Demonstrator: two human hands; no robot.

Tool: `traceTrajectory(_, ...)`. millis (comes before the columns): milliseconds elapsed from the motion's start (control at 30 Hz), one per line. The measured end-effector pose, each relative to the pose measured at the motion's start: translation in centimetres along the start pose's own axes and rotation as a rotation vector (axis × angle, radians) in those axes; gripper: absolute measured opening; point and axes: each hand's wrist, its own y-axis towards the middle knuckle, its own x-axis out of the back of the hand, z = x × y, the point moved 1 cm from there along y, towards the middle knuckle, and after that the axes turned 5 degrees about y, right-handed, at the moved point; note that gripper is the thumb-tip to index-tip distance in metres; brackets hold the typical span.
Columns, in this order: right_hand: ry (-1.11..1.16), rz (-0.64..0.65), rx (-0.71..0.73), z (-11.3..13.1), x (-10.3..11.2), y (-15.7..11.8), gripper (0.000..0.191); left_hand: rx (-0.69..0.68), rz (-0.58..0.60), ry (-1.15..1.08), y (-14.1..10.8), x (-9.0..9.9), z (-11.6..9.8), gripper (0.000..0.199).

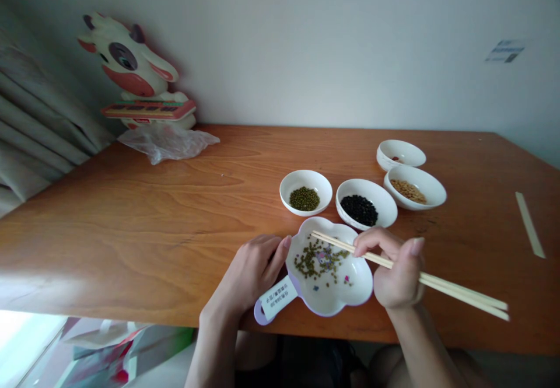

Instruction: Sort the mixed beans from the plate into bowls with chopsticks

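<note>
A white flower-shaped dish [324, 300] with a lilac rim and a labelled handle [278, 296] sits near the table's front edge. Many green mung beans [311, 259] lie scattered in it. My left hand [254, 271] is curled against the dish's left rim, thumb at the edge, steadying it; its other fingers are partly hidden. In my right hand [396, 271] is a pair of wooden chopsticks [455, 289], tips together over the beans at the dish's upper left. I cannot make out a bean between the tips.
Behind the dish stand white bowls of mung beans [306, 177], black beans [387, 216] and pale brown beans or nuts [437, 196]. Another white bowl [413, 153] holds a few reddish pieces. A paper strip [529, 224] lies right; a cow toy [140, 79] and plastic bag [170, 143] are left.
</note>
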Motion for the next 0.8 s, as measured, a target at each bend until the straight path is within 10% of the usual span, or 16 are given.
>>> traceTrajectory(200,0.181,-0.170,-0.001,1.9,-0.9,1.8,0.087,0.003,-0.018,0.011,0.0,0.1,-0.1,0.049)
traceTrajectory(467,0.027,0.182,-0.029,0.5,0.1,0.5,0.085,0.012,0.009,0.009,-0.1,0.1,0.1,0.049)
traceTrajectory(800,-0.026,0.199,-0.088,0.1,0.7,-1.1,0.086,0.021,0.005,0.006,-0.1,0.2,-0.1,0.049)
